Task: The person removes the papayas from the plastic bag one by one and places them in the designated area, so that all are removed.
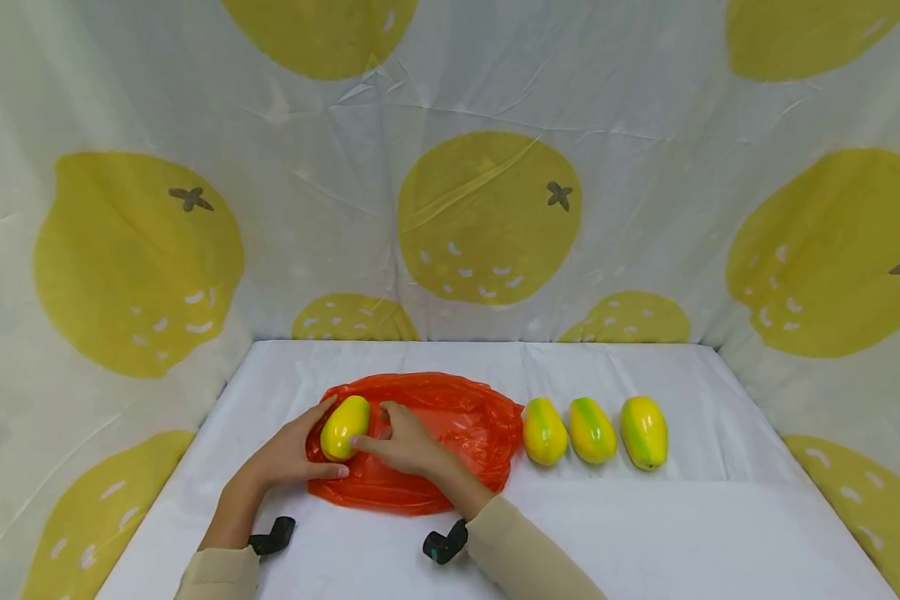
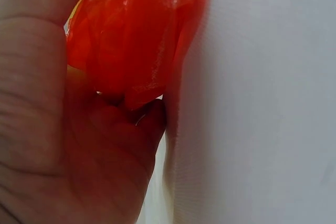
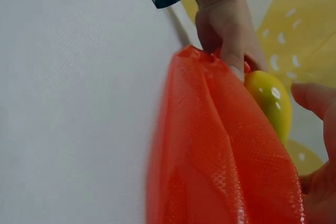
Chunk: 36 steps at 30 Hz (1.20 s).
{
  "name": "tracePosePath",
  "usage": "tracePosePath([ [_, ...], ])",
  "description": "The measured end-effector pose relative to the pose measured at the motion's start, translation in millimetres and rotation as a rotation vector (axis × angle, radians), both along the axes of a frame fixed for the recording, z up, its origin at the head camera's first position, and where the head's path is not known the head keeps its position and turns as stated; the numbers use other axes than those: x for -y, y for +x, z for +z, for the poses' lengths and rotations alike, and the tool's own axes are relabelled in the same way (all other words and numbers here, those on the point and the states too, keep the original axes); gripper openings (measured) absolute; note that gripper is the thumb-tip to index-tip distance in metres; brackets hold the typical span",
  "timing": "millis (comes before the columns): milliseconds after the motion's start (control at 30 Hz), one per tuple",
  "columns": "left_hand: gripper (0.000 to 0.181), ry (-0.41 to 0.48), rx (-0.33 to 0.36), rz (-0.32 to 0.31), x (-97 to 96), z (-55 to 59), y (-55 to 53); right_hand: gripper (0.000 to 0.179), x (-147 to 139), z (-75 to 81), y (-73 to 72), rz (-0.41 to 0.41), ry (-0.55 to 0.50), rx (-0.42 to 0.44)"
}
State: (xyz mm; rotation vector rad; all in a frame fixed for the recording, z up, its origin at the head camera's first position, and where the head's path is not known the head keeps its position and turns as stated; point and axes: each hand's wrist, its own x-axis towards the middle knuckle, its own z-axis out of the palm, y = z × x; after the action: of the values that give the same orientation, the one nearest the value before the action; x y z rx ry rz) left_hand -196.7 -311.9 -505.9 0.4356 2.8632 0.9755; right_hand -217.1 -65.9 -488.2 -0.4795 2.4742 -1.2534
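A red plastic bag (image 1: 450,417) lies on the white table, partly spread. On its left part sits a shiny yellow papaya (image 1: 345,427) with a greenish tint. My left hand (image 1: 292,450) grips the bag's left end, thumb at the near side and fingers at the far side around the papaya; in the left wrist view the bag's folds (image 2: 126,40) lie inside that hand's curve. My right hand (image 1: 408,442) is beside the papaya, thumb and fingers spread. In the right wrist view a small gap shows between the right thumb (image 3: 315,98) and the papaya (image 3: 272,100).
Right of the bag stand a yellow-green papaya (image 1: 545,432), a second papaya (image 1: 592,431) and a third papaya (image 1: 644,433) in a row. The nearest one touches or almost touches the bag's edge. Behind the table (image 1: 645,533) hangs a lemon-printed cloth (image 1: 487,217), which also covers both sides.
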Motion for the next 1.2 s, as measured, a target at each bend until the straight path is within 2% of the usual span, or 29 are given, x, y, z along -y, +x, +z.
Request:
tracePosePath([
  [233, 0.119, 0.004, -0.027, -0.01, 1.0, -2.6, 1.0, 0.093, 13.1, -6.5, 3.4, -0.024, -0.034, -0.005],
  [467, 0.12, 0.005, -0.021, -0.008, 1.0, -1.6, 1.6, 0.086, 22.9, -6.7, 6.5, -0.033, -0.062, -0.038],
  [767, 0.119, 0.044, -0.007, -0.012, -2.8, 0.3, -2.3, 0.089, 30.6, -4.6, 9.0, -0.099, -0.046, -0.053],
  [1000, 0.12, 0.039, 0.004, 0.001, -3.3, -0.3, -2.3, 0.099, 38.5, -1.8, 10.1, -0.15, 0.055, -0.082],
  [1200, 0.12, 0.04, 0.019, 0.02, -2.0, 1.2, 3.4, 0.086, 42.1, -3.2, 11.9, -0.159, 0.031, -0.074],
])
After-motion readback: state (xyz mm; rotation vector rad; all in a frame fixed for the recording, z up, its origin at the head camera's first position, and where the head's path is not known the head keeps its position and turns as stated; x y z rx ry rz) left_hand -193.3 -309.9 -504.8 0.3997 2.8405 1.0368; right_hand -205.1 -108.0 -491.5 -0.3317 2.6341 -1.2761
